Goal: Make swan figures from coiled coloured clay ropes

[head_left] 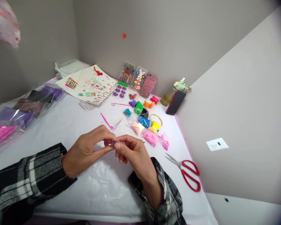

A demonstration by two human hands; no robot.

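Observation:
A small purple piece [117, 143] is pinched between both my hands over the middle of the white-covered table. My left hand [89, 148] holds its left end between thumb and index finger. On its right side, the thumb and fingers of my right hand [133, 151] grip it, the other fingers curled beneath. Just beyond the hands lie a pink tool [107, 121] and thin tweezers [117, 125]. Wrapped clay in several colours, such as a pink packet [150, 137] and a yellow one [155, 126], sits right of them.
Red-handled scissors [189, 175] lie at the right edge. Decorated phone cases [138, 78] lean at the back wall, near a bottle [170, 95] and a dark phone [176, 103]. A decorated sheet [84, 86] and bagged clay [29, 106] are on the left.

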